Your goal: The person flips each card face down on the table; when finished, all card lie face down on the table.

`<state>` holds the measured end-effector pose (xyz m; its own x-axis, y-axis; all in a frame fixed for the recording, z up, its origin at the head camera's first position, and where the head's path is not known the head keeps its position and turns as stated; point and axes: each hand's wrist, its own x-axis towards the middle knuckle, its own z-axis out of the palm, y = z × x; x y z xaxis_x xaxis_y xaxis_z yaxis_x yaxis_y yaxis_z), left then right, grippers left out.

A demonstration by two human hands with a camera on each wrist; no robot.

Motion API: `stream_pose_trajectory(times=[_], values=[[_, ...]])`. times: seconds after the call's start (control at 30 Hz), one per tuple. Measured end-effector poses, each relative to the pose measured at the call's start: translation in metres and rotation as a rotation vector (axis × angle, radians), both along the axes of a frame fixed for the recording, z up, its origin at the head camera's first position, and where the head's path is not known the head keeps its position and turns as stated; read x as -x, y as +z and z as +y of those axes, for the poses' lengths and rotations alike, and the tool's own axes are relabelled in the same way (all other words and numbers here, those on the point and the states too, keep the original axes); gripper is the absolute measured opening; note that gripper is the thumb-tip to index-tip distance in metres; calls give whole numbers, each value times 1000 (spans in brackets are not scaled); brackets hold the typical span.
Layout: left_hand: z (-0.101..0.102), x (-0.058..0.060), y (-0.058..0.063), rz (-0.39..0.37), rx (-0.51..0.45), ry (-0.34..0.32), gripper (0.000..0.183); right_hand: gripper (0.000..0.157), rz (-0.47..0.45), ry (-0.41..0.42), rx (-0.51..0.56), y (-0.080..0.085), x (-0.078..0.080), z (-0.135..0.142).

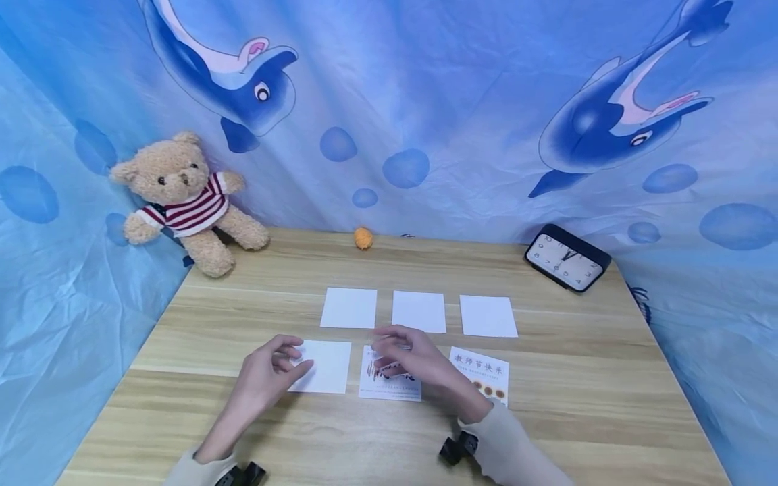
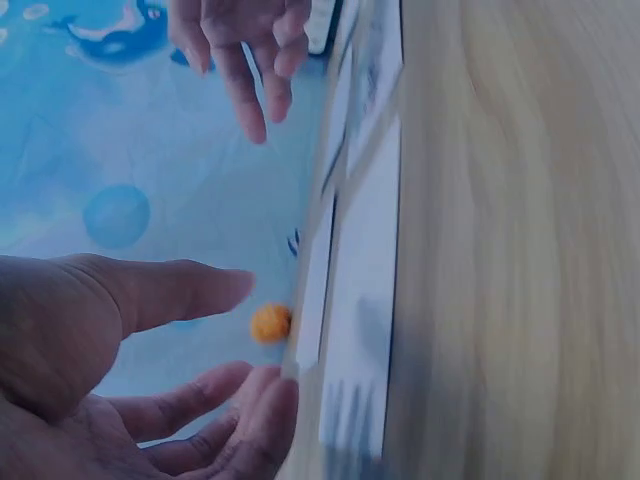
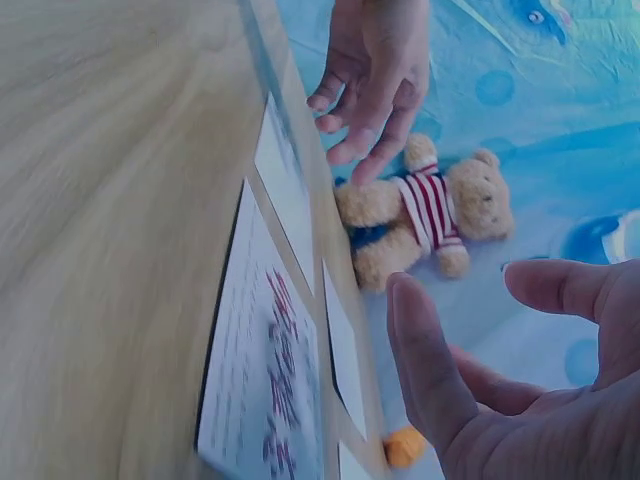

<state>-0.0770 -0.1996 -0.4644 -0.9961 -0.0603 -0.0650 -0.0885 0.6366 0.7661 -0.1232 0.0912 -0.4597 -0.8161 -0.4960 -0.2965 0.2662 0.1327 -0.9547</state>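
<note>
Six cards lie in two rows on the wooden table (image 1: 243, 432). The far row is three blank white cards (image 1: 349, 308) (image 1: 419, 311) (image 1: 488, 316). The near row has a blank white card (image 1: 322, 365), a printed card (image 1: 389, 383) and a card with characters and sunflowers (image 1: 483, 372). My left hand (image 1: 273, 368) hovers with relaxed fingers over the near-left card's left edge, holding nothing. My right hand (image 1: 404, 358) hovers over the middle printed card (image 3: 265, 400), fingers loosely spread, holding nothing. The wrist views show the left hand (image 2: 140, 400) and the right hand (image 3: 520, 400) both empty above the table.
A teddy bear (image 1: 182, 196) in a striped shirt leans at the far left corner. A small orange ball (image 1: 363, 237) sits at the table's far edge. A black-framed clock (image 1: 566, 258) lies at the far right. Blue dolphin fabric surrounds the table.
</note>
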Motion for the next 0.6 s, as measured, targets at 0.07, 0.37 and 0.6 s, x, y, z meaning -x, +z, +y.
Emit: stream_pose_trajectory(times=[0.07, 0.37, 0.6], values=[[8, 0, 1, -4, -35, -6, 38, 57, -2, -17, 10, 0, 0, 8], [46, -2, -3, -48, -204, -91, 36, 58, -24, -111, -4, -4, -5, 42], [69, -6, -8, -82, -309, -174, 46, 57, -14, -178, -42, -4, -14, 60]])
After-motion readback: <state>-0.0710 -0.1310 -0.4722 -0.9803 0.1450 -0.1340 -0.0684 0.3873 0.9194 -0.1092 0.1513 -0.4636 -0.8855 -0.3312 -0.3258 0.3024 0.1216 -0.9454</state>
